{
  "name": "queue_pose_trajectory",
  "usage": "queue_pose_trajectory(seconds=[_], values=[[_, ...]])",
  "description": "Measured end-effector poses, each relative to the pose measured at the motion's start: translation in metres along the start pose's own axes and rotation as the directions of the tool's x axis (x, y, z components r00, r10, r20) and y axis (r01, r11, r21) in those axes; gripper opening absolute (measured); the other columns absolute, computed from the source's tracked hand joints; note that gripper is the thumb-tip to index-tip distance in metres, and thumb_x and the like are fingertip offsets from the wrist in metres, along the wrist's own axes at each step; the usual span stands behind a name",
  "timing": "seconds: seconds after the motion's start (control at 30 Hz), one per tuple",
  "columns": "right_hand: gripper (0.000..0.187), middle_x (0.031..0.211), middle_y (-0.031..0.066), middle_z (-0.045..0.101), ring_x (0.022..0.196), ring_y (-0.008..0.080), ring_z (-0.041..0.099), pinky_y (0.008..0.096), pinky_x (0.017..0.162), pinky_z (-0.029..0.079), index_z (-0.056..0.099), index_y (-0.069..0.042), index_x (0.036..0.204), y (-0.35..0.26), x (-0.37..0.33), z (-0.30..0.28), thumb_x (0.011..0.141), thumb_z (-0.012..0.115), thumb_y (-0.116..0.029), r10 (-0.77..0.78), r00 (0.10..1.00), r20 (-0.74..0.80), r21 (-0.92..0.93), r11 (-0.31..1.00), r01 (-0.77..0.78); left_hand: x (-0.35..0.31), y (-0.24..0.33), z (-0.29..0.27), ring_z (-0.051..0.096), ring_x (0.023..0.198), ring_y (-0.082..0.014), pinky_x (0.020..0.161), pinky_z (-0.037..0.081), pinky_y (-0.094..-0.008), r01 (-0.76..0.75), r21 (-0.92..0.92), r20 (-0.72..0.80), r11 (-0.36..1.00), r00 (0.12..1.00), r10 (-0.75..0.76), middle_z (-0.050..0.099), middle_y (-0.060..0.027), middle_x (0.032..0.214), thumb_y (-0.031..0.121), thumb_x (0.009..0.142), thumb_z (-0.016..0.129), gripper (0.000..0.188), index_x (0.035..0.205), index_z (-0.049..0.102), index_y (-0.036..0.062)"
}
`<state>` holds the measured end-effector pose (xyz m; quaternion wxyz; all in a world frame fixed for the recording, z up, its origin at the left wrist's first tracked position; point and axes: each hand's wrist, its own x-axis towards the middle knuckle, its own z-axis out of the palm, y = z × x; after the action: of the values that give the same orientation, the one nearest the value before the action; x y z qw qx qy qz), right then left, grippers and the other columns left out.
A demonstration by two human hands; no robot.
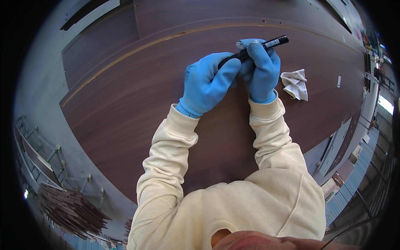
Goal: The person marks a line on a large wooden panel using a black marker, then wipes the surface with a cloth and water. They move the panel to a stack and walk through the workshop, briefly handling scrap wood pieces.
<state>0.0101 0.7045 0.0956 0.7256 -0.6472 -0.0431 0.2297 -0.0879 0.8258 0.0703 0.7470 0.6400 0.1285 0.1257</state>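
Observation:
A black marker pen (276,42) with a pale label is held in both blue-gloved hands above the dark brown panel (166,137). My left hand (210,81) is closed round its lower left end, the thumb pressed along it. Farther up the barrel, my right hand (262,68) grips it between thumb and fingers, with the labelled end sticking out to the upper right. The gloves hide the pen's middle, and I cannot tell whether its cap is on. To the right of my right hand, a crumpled white cloth (295,84) lies on the panel.
A small pale strip (339,81) rests on the panel at the right. Beyond the panel's light far edge lies another brown panel (102,48). Metal racks with casters (58,150) and a stack of brown boards (71,208) stand at the lower left.

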Motion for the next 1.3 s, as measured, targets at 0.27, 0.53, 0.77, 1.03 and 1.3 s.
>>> queue_pose_trajectory(seconds=[0.27,0.53,0.77,1.03,1.3], values=[[0.026,0.058,0.0022,0.061,0.044,0.0077,0.048,0.022,0.044,0.035,0.075,-0.002,0.095,0.008,-0.001,0.013,0.098,0.066,-0.025,-0.095,0.993,-0.072,0.022,0.995,0.097,-0.001,0.005,-0.007,0.067,0.065,-0.0122,0.055,0.052,-0.0258,0.105,-0.139,0.018,0.985,0.995,-0.103,0.072,-0.0057,0.077,0.027,0.105,0.064,0.026,0.108,0.071,0.0018],[0.025,0.065,0.0058,0.067,0.05,0.0125,0.058,0.0243,0.046,0.044,0.073,-0.002,0.106,-0.015,0.064,-0.069,0.102,0.065,-0.025,-0.346,0.864,-0.365,0.201,0.877,0.436,-0.007,0.02,-0.024,0.072,0.071,-0.0124,0.054,0.055,-0.0235,0.279,-0.273,0.073,0.92,0.96,-0.27,0.075,-0.0071,0.086,0.026,0.107,0.057,0.029,0.113,0.069,0.0002],[0.023,0.084,0.0138,0.074,0.068,0.0196,0.073,0.0293,0.06,0.061,0.071,0.003,0.111,0.004,0.078,-0.061,0.1,0.068,-0.017,-0.469,0.794,-0.387,-0.167,0.883,0.44,-0.006,0.014,-0.017,0.072,0.072,-0.0122,0.057,0.057,-0.0221,0.248,-0.206,0.077,0.946,0.968,-0.237,0.076,-0.0091,0.088,0.026,0.108,0.058,0.031,0.118,0.066,-0.0013],[0.022,0.085,0.0139,0.075,0.071,0.02,0.075,0.0284,0.062,0.062,0.071,0.004,0.109,0.012,0.072,-0.05,0.099,0.07,-0.015,-0.368,0.83,-0.42,-0.195,0.929,0.313,-0.005,0.014,-0.012,0.069,0.066,-0.0112,0.056,0.055,-0.0229,0.244,-0.186,0.039,0.952,0.97,-0.241,0.075,-0.0091,0.084,0.028,0.107,0.058,0.032,0.117,0.068,-0.0005],[0.021,0.083,0.0128,0.075,0.071,0.0182,0.075,0.0281,0.062,0.062,0.072,0.003,0.108,0.016,0.072,-0.052,0.098,0.071,-0.015,-0.359,0.854,-0.376,-0.249,0.927,0.28,-0.004,0.014,-0.011,0.066,0.062,-0.0096,0.054,0.052,-0.0214,0.226,-0.176,0.023,0.958,0.974,-0.225,0.075,-0.0079,0.081,0.029,0.107,0.059,0.032,0.116,0.069,0.0]])
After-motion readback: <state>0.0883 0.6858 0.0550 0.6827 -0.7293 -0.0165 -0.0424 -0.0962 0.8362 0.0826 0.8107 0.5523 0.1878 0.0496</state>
